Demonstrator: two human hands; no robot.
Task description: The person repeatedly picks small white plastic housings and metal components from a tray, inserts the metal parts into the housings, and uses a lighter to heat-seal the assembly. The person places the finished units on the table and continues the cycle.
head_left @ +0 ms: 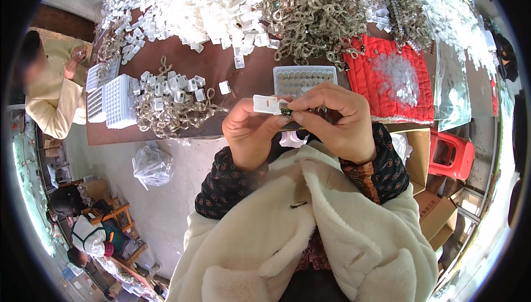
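Note:
Between the thumb and fingers of my left hand (247, 138) is a small white plastic case (265, 104). My right hand (344, 125) pinches a small dark green circuit board (285, 111) against the case's right end; my fingers cover part of it. Just beyond my hands lies a white tray (304, 69) with rows of round silvery discs. To the left sits a heap of clear cords (171, 122) with white cases attached. One loose white case (224, 87) lies between that heap and my left hand.
Across the table's (193, 61) far side are piles of white cases (210, 8) and coiled clear cords (310, 14). Clear pieces (395, 78) lie on red quilted cloth (359, 53). White trays (119, 102) stack at left, near another person (52, 86). A red stool (453, 155) stands right.

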